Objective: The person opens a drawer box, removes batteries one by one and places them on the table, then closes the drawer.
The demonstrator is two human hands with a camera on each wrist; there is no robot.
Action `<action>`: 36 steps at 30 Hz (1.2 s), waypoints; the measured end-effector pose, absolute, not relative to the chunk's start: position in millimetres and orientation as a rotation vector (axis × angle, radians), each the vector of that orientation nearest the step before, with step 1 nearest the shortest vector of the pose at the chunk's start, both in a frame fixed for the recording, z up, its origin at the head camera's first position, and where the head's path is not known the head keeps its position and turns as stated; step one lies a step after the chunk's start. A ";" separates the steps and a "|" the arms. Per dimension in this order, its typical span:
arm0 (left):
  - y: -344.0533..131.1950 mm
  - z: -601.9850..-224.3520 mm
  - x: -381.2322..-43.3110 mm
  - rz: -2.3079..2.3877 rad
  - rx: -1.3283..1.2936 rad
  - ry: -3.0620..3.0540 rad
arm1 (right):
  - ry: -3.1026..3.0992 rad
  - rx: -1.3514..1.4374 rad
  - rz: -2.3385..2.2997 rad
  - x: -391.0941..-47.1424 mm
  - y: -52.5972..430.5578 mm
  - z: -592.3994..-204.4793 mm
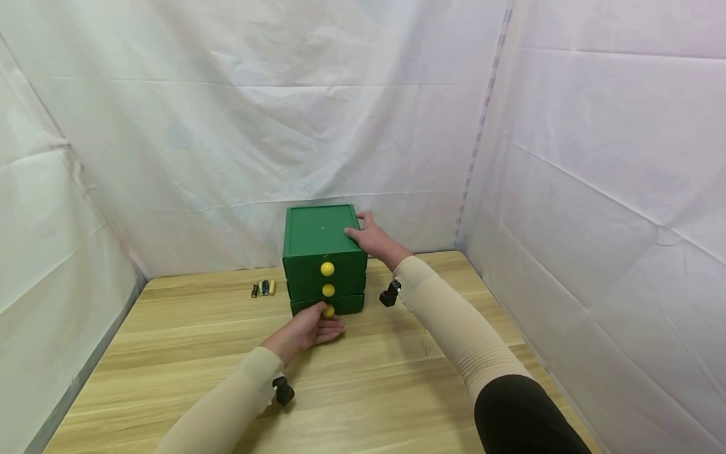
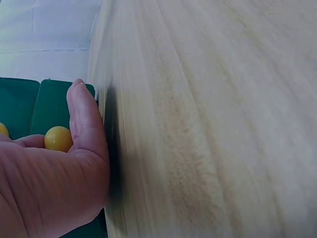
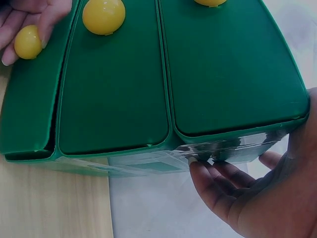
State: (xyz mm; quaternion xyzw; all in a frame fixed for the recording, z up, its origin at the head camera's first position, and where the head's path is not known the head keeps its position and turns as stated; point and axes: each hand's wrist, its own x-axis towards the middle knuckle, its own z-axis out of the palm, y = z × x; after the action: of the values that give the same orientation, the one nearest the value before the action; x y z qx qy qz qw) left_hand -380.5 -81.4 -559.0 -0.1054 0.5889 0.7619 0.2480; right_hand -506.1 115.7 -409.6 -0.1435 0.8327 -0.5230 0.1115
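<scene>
A green three-drawer box [image 1: 321,230] stands at the back of the table, a round yellow knob on each drawer front. My left hand [image 1: 311,326] is at the bottom drawer [image 1: 354,304] and holds its yellow knob [image 2: 58,139] between thumb and fingers, the other fingers stretched out below. In the right wrist view a dark gap runs between the bottom and middle drawer fronts. My right hand [image 1: 377,241] grips the box's top right edge, thumb on top and fingers against the taped side [image 3: 233,148].
Several small batteries [image 1: 263,289] lie in a row on the wooden table [image 1: 363,391], left of the box. White sheeting [image 1: 238,139] hangs behind and on both sides. Each wrist carries a small black camera mount [image 1: 390,294].
</scene>
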 end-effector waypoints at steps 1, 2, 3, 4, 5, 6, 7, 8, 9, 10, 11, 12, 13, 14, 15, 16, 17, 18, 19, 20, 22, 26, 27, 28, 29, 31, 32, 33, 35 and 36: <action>-81.7 -558.9 -379.8 2.068 -0.279 1.616 | 2.448 -0.420 -1.532 -506.4 115.7 -409.8; -82.2 -558.7 -379.2 2.059 -0.277 1.621 | 2.444 -0.420 -1.537 -506.6 115.8 -410.0; -82.6 -558.4 -378.4 2.051 -0.270 1.629 | 2.441 -0.422 -1.541 -506.8 115.8 -410.1; -83.0 -558.3 -377.6 2.042 -0.264 1.640 | 2.434 -0.423 -1.547 -507.1 116.0 -410.3; -83.4 -558.4 -377.0 2.034 -0.258 1.646 | 2.428 -0.425 -1.552 -507.1 116.2 -410.2; -83.7 -558.2 -376.1 2.027 -0.252 1.653 | 2.421 -0.427 -1.558 -507.3 116.4 -410.1; -84.0 -558.2 -375.4 2.022 -0.251 1.657 | 2.414 -0.430 -1.563 -507.3 116.5 -409.7; -84.3 -558.3 -374.6 2.018 -0.250 1.658 | 2.405 -0.432 -1.570 -507.4 116.6 -409.5; -84.4 -558.2 -373.8 2.012 -0.247 1.662 | 2.400 -0.432 -1.571 -507.5 116.8 -409.3; -84.4 -558.3 -373.1 2.006 -0.244 1.664 | 2.396 -0.432 -1.570 -507.6 117.1 -409.2; -84.5 -558.0 -372.1 2.001 -0.239 1.664 | 2.393 -0.432 -1.571 -507.8 117.2 -409.1; -84.5 -557.7 -371.1 1.997 -0.234 1.665 | 2.391 -0.432 -1.572 -508.0 117.3 -409.1; -84.4 -557.5 -370.2 1.993 -0.229 1.666 | 2.391 -0.432 -1.572 -508.0 117.3 -409.0; -84.4 -556.9 -369.1 1.988 -0.223 1.666 | 2.392 -0.431 -1.569 -508.1 117.3 -409.0; -84.5 -556.5 -368.3 1.985 -0.219 1.666 | 2.397 -0.429 -1.562 -508.0 117.4 -408.9; -84.5 -556.2 -367.6 1.982 -0.220 1.663 | 2.399 -0.430 -1.560 -508.1 117.3 -408.8; -84.6 -556.0 -366.8 1.979 -0.218 1.662 | 2.400 -0.429 -1.560 -508.0 117.2 -408.6; -84.8 -555.9 -366.2 1.976 -0.220 1.658 | 2.402 -0.429 -1.558 -507.9 117.2 -408.6; -85.0 -556.0 -365.6 1.972 -0.219 1.658 | 2.406 -0.428 -1.553 -507.9 117.1 -408.6; -85.3 -556.0 -365.2 1.968 -0.224 1.654 | 2.407 -0.428 -1.550 -507.8 117.0 -408.6; -85.4 -555.8 -364.0 1.956 -0.225 1.658 | 2.411 -0.428 -1.548 -507.6 116.9 -408.6; -85.0 -553.7 -361.0 1.909 -0.203 1.710 | 2.416 -0.429 -1.552 -507.1 117.0 -408.5; -84.7 -552.9 -360.1 1.896 -0.197 1.725 | 2.419 -0.428 -1.553 -506.9 117.1 -408.3; -84.5 -552.4 -359.2 1.885 -0.191 1.738 | 2.421 -0.430 -1.553 -506.8 117.2 -408.2; -84.3 -551.8 -358.3 1.877 -0.187 1.746 | 2.426 -0.431 -1.549 -506.2 117.3 -407.9; -84.0 -550.9 -356.8 1.868 -0.190 1.751 | 2.434 -0.428 -1.539 -505.4 117.7 -407.7; -83.9 -550.4 -355.9 1.867 -0.188 1.754 | 2.440 -0.427 -1.529 -505.0 117.9 -407.5; -83.9 -550.1 -355.1 1.866 -0.186 1.757 | 2.443 -0.424 -1.522 -504.6 118.0 -407.2; -84.0 -549.6 -353.5 1.863 -0.182 1.760 | 2.446 -0.418 -1.510 -504.1 118.3 -406.9; -84.1 -549.4 -352.7 1.861 -0.181 1.761 | 2.443 -0.414 -1.510 -504.1 118.4 -407.0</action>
State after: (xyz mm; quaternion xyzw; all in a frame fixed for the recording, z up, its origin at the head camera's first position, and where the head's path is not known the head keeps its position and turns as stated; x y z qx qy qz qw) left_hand -352.7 -84.1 -549.4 -0.0676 0.6578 0.6950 0.2825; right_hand -504.1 118.4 -407.0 -0.1418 0.8359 -0.5165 0.1196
